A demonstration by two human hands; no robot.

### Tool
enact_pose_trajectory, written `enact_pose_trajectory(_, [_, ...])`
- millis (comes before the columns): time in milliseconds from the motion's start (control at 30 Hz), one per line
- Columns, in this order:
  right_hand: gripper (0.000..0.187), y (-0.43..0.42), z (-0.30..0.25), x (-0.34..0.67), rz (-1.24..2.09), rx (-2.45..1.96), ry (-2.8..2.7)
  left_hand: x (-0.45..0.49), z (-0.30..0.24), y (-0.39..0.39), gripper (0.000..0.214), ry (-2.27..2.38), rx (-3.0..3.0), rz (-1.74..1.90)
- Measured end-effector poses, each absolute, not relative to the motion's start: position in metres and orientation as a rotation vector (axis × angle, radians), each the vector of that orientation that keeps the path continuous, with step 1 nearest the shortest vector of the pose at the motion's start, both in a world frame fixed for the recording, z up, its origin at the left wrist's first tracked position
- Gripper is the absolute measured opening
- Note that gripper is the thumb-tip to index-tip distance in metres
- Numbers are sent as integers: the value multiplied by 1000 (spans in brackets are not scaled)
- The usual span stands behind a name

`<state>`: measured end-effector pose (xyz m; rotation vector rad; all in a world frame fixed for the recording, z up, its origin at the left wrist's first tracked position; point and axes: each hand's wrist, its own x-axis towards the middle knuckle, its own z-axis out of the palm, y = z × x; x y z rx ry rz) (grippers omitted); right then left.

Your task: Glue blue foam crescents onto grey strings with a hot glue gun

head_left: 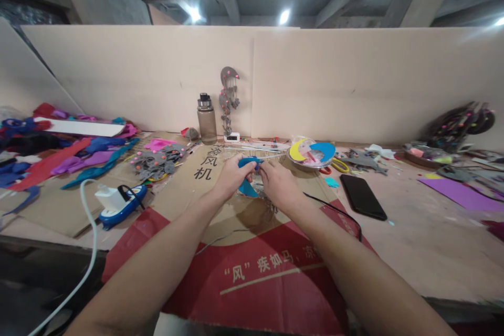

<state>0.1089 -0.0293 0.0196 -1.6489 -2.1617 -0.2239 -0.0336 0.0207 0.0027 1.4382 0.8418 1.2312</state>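
Note:
My left hand is closed in a pinch on a blue crescent-shaped felt piece, holding it just above a flattened cardboard box. My right hand is closed right beside it, fingers curled toward the felt's upper end; what it grips is too small to make out. A thin black cable runs off to the right from under that hand. Both forearms reach in from the bottom edge.
A black phone lies to the right, a metal dish with yellow and blue crescents behind it. A water bottle and a grey hanging ornament stand at the back board. Grey felt flowers, colored felt scraps and a blue power strip lie left.

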Motion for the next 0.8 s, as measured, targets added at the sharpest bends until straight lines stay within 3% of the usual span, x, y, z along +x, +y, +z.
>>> enact_pose_trajectory(600, [35,-28,17,109,-242,-1648,-2157,-33,15,8,13,1031,1617,1295])
enact_pose_trajectory(800, [35,-28,16,109,-256,-1677,-2141,-33,14,9,24,993,1539,1301])
